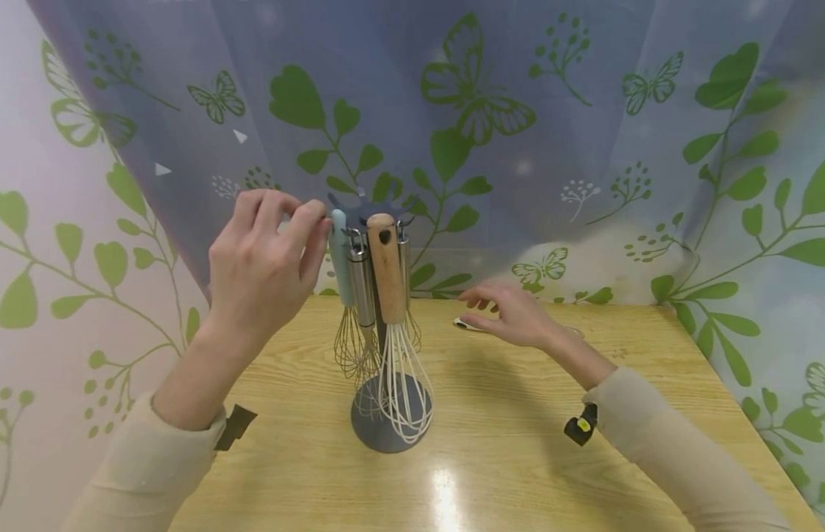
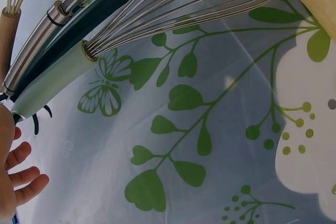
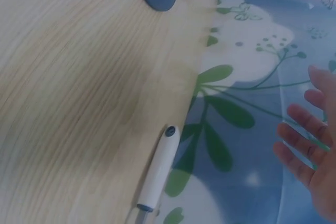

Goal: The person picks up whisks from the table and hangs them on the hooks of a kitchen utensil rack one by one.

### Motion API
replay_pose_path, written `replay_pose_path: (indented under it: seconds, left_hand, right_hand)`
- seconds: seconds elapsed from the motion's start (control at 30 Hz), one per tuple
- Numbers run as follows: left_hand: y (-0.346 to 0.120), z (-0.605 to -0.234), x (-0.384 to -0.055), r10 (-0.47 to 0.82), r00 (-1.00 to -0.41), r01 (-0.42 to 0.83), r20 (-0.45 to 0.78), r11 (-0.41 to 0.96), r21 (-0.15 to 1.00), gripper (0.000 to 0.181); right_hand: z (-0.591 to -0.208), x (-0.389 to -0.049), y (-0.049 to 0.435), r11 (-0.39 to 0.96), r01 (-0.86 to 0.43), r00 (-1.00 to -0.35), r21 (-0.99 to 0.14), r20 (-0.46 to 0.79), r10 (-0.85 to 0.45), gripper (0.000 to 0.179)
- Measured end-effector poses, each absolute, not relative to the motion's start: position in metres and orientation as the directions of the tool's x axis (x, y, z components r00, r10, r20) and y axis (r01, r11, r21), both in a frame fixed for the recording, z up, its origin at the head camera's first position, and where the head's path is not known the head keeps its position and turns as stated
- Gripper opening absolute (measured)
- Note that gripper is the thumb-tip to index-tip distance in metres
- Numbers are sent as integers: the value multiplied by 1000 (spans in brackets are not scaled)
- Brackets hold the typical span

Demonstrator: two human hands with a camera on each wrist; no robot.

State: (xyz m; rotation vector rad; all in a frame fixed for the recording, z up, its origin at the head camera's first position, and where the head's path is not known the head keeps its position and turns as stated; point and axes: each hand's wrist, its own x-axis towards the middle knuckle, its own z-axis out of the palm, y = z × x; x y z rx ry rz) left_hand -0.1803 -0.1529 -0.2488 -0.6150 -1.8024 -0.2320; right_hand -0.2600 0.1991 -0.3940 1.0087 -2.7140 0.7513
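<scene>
In the head view my left hand (image 1: pixel 262 247) is at the top of a whisk with a light blue-green handle (image 1: pixel 342 258), thumb and forefinger pinching its end. The left wrist view shows this pale green handle (image 2: pixel 55 80) with wire loops, the hand (image 2: pixel 16 171) at its tip and the other fingers loosely bent. The whisk hangs on a dark rotating-style stand (image 1: pixel 365 205) with hooks. My right hand (image 1: pixel 512 314) hovers with relaxed fingers near a white-handled utensil (image 3: pixel 160 169) lying by the table's far edge. Nothing is in that hand (image 3: pixel 320 145).
A wooden-handled whisk (image 1: pixel 388 273) and metal-handled utensils (image 1: pixel 363 288) also hang on the stand, above its round grey base (image 1: pixel 385 440). A patterned curtain (image 1: pixel 478 162) stands behind the wooden table (image 1: pixel 306 480).
</scene>
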Motion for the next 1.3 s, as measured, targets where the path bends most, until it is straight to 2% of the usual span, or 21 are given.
replay_pose_path:
  seconds: [0.43,0.8,1.3]
  left_hand:
    - [-154,-249,-180,285,-210,524,935,840,-139,13]
    - [-155,-249,-182,284,-212,524,935,841,-136,13]
    - [-154,-250,-183,280,-204,523,938,841,-137,12]
  right_hand:
    - [-413,-275,211,704,-598,-798,-383,202,-567,42]
    - [-428,-290,216,750,-581,-812,-316,166,-560,44]
    - [-451,-314,224,800,-530,-846,-282,117,-520,43]
